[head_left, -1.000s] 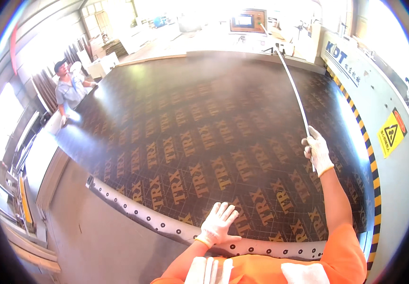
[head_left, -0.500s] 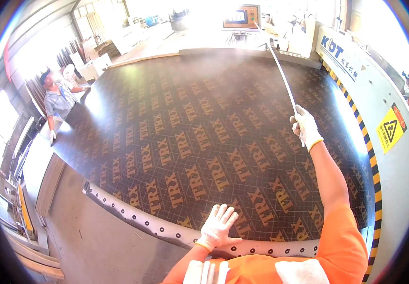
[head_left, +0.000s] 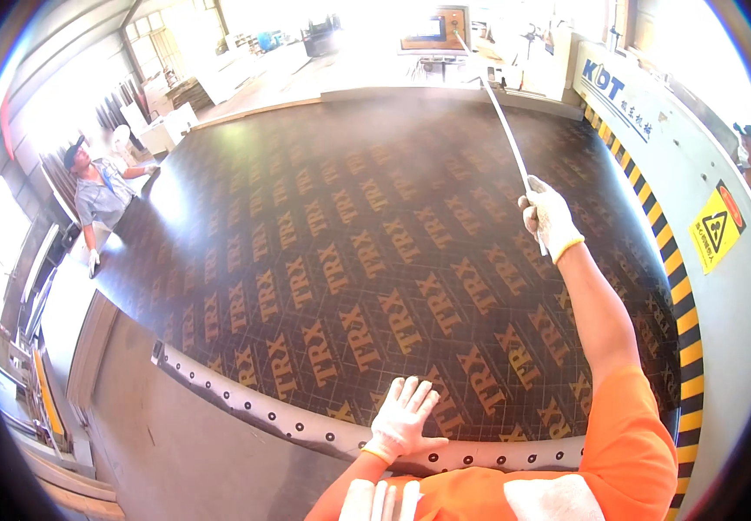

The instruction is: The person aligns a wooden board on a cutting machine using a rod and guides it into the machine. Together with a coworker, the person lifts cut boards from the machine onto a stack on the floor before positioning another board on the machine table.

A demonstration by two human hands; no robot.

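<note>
1. Compared with the earlier frames, the right hand [head_left: 549, 217] has travelled up and away from the body along the right side of the panel; the left hand [head_left: 401, 421] has held its place at the near edge
2. Right hand: gloved, fingers clamped on a long thin pale strip [head_left: 501, 122] that runs from the fist toward the far end of the panel
3. Left hand: gloved, fingers spread apart, palm flat on the large dark printed panel [head_left: 349, 252], gripping nothing
4. Panel lies flat, filling most of the view; a grey perforated rail [head_left: 245, 408] borders its near edge, just beside the left hand
5. White machine housing with yellow-and-black striping [head_left: 688, 286] stands along the right side; a co-worker in a grey shirt [head_left: 102, 195] stands at the far left corner, a hand at the panel edge
6. Judgement: the step in hand appears to be drawing the strip clear over the panel surface while the left hand braces
7. Judgement: the next move calls for a firm right grip and a steady pull along the strip's line, left palm staying planted
</note>
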